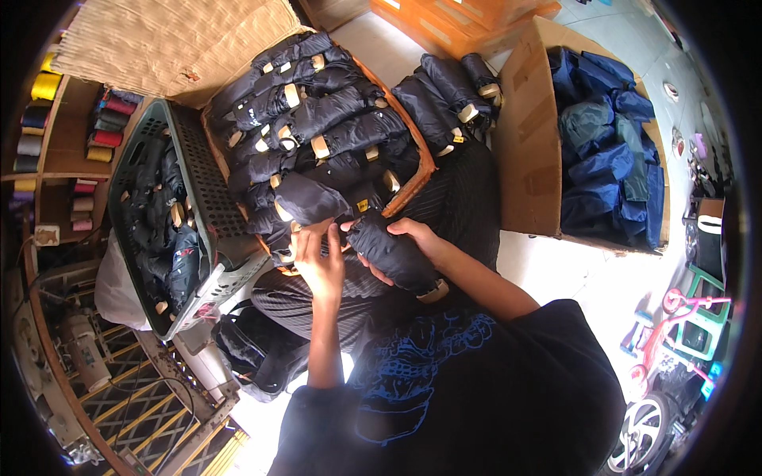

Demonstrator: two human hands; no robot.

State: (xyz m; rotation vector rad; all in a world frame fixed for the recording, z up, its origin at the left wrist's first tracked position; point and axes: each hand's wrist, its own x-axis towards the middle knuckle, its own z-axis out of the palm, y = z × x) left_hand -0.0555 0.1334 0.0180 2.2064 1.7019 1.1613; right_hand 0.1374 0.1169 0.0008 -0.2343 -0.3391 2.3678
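Note:
A folded black umbrella with a pale end lies slantwise in my right hand, whose thumb rests on top and fingers curl underneath. Close to its upper left end is my left hand, fingers bent in a pinch; whatever is between the fingertips is too small to make out. A small yellow tag shows beside the held umbrella. Just beyond my hands, a cardboard box is packed with black folded umbrellas with pale ends. One umbrella lies on top, nearest my left hand.
On the left stands a grey-green plastic basket holding more black umbrellas. Several umbrellas lie right of the packed box. A second carton holds dark blue wrapped bundles. Thread spools fill a shelf at far left.

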